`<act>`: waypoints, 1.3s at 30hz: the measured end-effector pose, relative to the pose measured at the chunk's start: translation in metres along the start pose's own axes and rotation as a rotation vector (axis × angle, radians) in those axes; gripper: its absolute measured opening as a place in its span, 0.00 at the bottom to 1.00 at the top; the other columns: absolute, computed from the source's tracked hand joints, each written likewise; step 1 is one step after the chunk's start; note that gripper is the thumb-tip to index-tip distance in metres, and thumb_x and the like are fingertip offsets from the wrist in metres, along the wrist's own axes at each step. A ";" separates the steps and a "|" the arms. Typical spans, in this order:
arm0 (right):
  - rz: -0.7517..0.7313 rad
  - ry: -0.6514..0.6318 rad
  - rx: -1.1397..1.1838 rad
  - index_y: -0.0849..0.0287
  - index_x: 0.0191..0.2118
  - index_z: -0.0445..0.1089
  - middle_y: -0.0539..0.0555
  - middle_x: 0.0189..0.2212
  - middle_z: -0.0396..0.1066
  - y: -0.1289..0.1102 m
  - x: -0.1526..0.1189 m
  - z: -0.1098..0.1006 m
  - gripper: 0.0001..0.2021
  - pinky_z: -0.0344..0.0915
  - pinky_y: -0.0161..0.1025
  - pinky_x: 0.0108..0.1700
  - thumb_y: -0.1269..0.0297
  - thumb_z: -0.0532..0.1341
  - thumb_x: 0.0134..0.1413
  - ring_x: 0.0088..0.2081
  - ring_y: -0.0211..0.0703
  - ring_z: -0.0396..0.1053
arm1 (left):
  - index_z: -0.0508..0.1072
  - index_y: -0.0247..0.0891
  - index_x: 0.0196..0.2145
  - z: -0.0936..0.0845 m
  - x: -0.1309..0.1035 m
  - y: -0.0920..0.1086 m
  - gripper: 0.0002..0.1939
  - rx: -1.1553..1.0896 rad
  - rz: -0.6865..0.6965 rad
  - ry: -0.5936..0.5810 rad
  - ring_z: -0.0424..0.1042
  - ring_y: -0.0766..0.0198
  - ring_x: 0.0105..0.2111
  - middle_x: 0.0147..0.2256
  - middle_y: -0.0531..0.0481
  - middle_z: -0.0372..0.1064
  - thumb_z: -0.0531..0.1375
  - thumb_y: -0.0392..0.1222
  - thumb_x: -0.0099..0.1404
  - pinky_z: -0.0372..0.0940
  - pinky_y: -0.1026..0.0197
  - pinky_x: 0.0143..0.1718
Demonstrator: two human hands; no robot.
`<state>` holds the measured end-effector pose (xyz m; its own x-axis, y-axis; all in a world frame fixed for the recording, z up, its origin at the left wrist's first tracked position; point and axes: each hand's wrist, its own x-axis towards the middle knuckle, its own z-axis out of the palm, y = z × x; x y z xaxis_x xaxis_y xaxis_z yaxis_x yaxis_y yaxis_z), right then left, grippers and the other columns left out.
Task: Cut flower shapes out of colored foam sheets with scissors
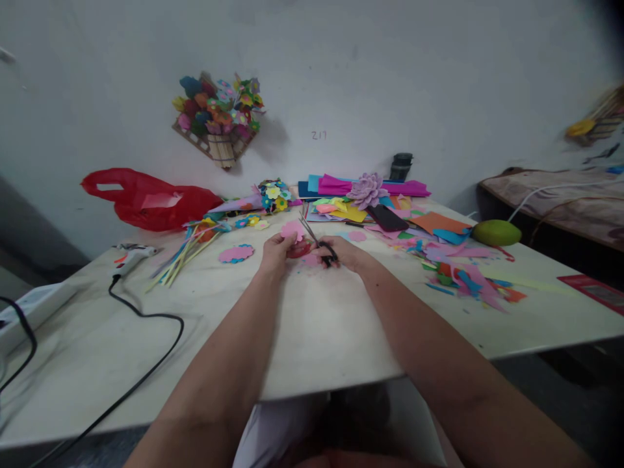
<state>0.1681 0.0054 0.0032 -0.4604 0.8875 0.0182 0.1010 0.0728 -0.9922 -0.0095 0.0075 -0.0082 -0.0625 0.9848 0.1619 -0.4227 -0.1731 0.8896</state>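
Note:
Between the thumb and fingers of my left hand [279, 250] is a pink paper flower cutout [292, 229]. My right hand [344, 253] grips scissors [308, 226] by their black handles, the blades pointing up and away, close beside the pink paper. Under the hands lie a red round thing [298, 250], whose kind I cannot make out, and small pink scraps [310, 260]. To the left rests a pink and blue scalloped paper piece [236, 253]. Another pink scalloped piece [357, 236] lies just beyond my right hand.
A glue gun [134, 259] with a black cord and a white power strip [36, 312] are at left. Behind stand a red plastic bag [146, 201] and paper flowers [275, 194]. Paper scraps [475, 283], a phone [387, 218] and a green mango-like fruit [496, 232] lie at right.

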 end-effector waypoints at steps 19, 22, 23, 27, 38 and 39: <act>-0.028 -0.001 -0.096 0.62 0.30 0.67 0.48 0.17 0.67 -0.010 -0.006 0.009 0.12 0.47 0.27 0.11 0.57 0.60 0.58 0.14 0.31 0.62 | 0.71 0.31 0.25 0.014 -0.008 0.011 0.10 -0.114 -0.022 0.101 0.74 0.64 0.24 0.22 0.50 0.71 0.69 0.32 0.47 0.71 0.59 0.32; -0.023 0.008 -0.107 0.62 0.30 0.67 0.48 0.16 0.66 -0.010 -0.005 0.010 0.12 0.47 0.27 0.11 0.57 0.60 0.58 0.14 0.31 0.62 | 0.71 0.30 0.26 0.014 -0.008 0.010 0.10 -0.113 -0.028 0.111 0.74 0.64 0.25 0.23 0.49 0.71 0.69 0.32 0.47 0.71 0.59 0.34; -0.020 0.009 -0.111 0.62 0.31 0.67 0.48 0.16 0.66 -0.009 -0.005 0.010 0.12 0.47 0.27 0.11 0.58 0.60 0.58 0.14 0.30 0.62 | 0.71 0.30 0.26 0.014 -0.008 0.010 0.10 -0.113 -0.027 0.116 0.74 0.64 0.25 0.23 0.49 0.71 0.69 0.32 0.47 0.70 0.59 0.34; -0.030 0.016 -0.118 0.61 0.31 0.67 0.46 0.16 0.65 -0.007 -0.003 0.011 0.11 0.47 0.26 0.11 0.57 0.59 0.59 0.14 0.30 0.62 | 0.70 0.31 0.26 0.015 -0.007 0.009 0.10 -0.119 -0.014 0.122 0.74 0.63 0.26 0.23 0.49 0.70 0.69 0.32 0.46 0.70 0.59 0.33; -0.052 0.038 -0.125 0.61 0.33 0.69 0.47 0.17 0.67 -0.001 0.001 0.011 0.13 0.47 0.27 0.11 0.55 0.59 0.58 0.14 0.31 0.63 | 0.69 0.32 0.24 0.019 -0.007 0.008 0.10 -0.116 0.006 0.169 0.73 0.64 0.24 0.22 0.51 0.69 0.68 0.32 0.46 0.70 0.58 0.33; -0.049 0.040 -0.128 0.61 0.33 0.69 0.47 0.17 0.67 0.000 0.001 0.011 0.13 0.47 0.27 0.11 0.54 0.59 0.58 0.13 0.31 0.63 | 0.69 0.32 0.23 0.019 -0.007 0.007 0.10 -0.112 0.011 0.173 0.73 0.65 0.24 0.22 0.52 0.69 0.68 0.32 0.46 0.70 0.58 0.34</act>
<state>0.1584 0.0013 0.0024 -0.4325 0.8987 0.0735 0.1922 0.1715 -0.9663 0.0049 -0.0006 0.0051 -0.2181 0.9721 0.0864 -0.5186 -0.1904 0.8335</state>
